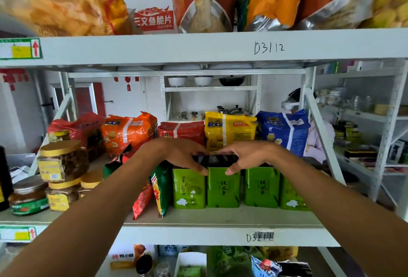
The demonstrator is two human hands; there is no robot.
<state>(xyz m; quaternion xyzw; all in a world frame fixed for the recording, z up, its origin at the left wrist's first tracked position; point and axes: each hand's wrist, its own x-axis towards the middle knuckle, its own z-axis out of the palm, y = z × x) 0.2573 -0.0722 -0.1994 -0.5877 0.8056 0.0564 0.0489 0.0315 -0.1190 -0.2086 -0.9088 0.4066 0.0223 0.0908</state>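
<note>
Grasping stage; item not yet lifted.

Item: rectangular green tin with a dark lid (223,188), upright, just in front of and below the yellow plastic snack bag (229,131).

Left hand (187,157): in front of the yellow bag, to its left. The fingers are curled over the lid and the thumb is pressed on the tin's upper front corner.

Right hand (245,157): in front of the yellow bag, to its right, mirroring that hold. The tin is clamped between the two hands.

Neighbours: matching green tin (188,188) and second matching green tin (261,188), close on either side of the held one, both forward of the yellow bag.

Next move, as judged: a straight upward and outward draw with even pressure from both hands. The flanking tins sit tight and could tip or drag along, and the yellow bag behind could be brushed.
</note>
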